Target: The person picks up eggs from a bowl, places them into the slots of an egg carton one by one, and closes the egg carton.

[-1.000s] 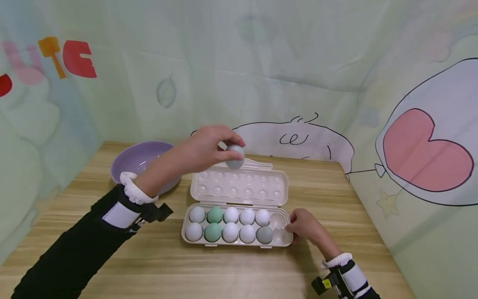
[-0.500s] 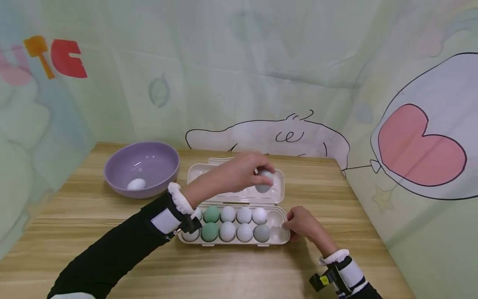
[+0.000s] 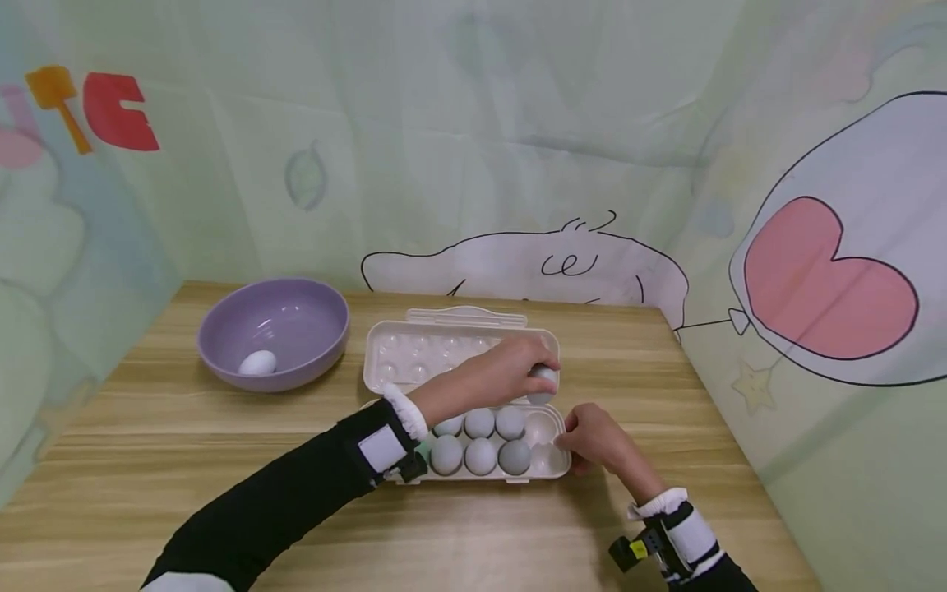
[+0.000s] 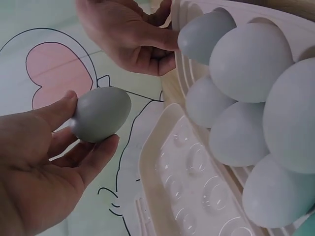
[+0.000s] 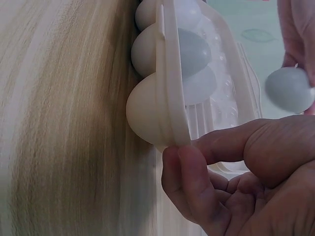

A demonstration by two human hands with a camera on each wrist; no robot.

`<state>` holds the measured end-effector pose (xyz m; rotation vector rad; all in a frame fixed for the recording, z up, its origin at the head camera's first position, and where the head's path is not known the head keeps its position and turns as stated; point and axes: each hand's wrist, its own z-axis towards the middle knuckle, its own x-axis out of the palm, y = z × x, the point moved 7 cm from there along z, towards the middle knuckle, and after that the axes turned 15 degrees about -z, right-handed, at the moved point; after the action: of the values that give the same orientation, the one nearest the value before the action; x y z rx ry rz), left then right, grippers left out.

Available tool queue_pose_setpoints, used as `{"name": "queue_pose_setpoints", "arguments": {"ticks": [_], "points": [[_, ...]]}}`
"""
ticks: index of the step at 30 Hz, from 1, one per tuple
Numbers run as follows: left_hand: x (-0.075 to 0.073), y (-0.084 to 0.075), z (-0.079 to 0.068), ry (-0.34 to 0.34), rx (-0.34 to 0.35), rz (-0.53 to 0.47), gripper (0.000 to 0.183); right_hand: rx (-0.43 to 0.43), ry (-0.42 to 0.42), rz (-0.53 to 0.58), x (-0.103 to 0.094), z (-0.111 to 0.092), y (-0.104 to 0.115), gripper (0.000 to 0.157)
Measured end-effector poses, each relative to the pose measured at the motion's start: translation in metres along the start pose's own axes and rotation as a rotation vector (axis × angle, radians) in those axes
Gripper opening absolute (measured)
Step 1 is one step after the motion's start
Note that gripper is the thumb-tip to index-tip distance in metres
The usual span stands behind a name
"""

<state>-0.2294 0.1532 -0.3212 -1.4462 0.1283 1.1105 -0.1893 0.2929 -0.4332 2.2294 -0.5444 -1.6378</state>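
Note:
My left hand (image 3: 499, 370) pinches a pale bluish egg (image 4: 102, 114) between thumb and fingers, above the hinge side of the egg carton. Below it, the plastic egg carton (image 3: 549, 470) lies with its lid (image 3: 392, 349) folded back, away from me. Whitish and grey-blue eggs (image 3: 481, 456) sit in its cups; my left forearm hides most of the left end. Two cups at the right end hold no egg. My right hand (image 3: 602, 440) grips the carton's right end, thumb on the rim and fingers curled beneath it, as the right wrist view shows.
A purple bowl (image 3: 318, 349) stands at the back left of the wooden table (image 3: 355, 534), with one white egg (image 3: 258, 363) inside. Printed cloth walls (image 3: 444, 123) rise behind the table and at both sides.
My left hand has carried the egg right and lower, from over the lid's left part to just behind the carton's right end. My right hand keeps its grip on the carton.

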Motion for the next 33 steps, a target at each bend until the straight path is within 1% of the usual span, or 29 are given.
{"name": "queue_pose_setpoints", "arguments": {"ticks": [5, 7, 11, 15, 18, 21, 26, 33], "points": [[0.016, 0.013, 0.002, 0.011, -0.052, 0.029, 0.024, -0.006, -0.007, 0.017, -0.001, 0.0, 0.001, 0.015], [0.021, 0.018, 0.001, -0.002, -0.075, 0.026, 0.025, -0.003, -0.012, 0.028, -0.001, -0.001, 0.001, 0.015], [0.034, 0.026, 0.0, -0.031, -0.097, 0.038, 0.026, 0.001, -0.014, 0.037, -0.001, -0.001, 0.002, 0.014], [0.046, 0.029, 0.001, -0.034, -0.089, 0.083, 0.029, 0.008, -0.011, 0.041, 0.0, -0.001, 0.001, 0.014], [0.055, 0.03, 0.002, -0.021, -0.084, 0.132, 0.03, 0.009, -0.01, 0.042, 0.0, 0.0, 0.001, 0.015], [0.063, 0.031, 0.003, -0.005, -0.075, 0.179, 0.027, 0.007, -0.01, 0.041, 0.0, 0.0, 0.001, 0.014], [0.068, 0.034, 0.002, -0.007, -0.058, 0.221, 0.021, 0.01, -0.013, 0.034, 0.001, 0.0, 0.001, 0.013], [0.072, 0.041, 0.003, -0.008, -0.055, 0.242, 0.016, 0.015, -0.018, 0.026, 0.002, -0.001, 0.0, 0.013]]}}
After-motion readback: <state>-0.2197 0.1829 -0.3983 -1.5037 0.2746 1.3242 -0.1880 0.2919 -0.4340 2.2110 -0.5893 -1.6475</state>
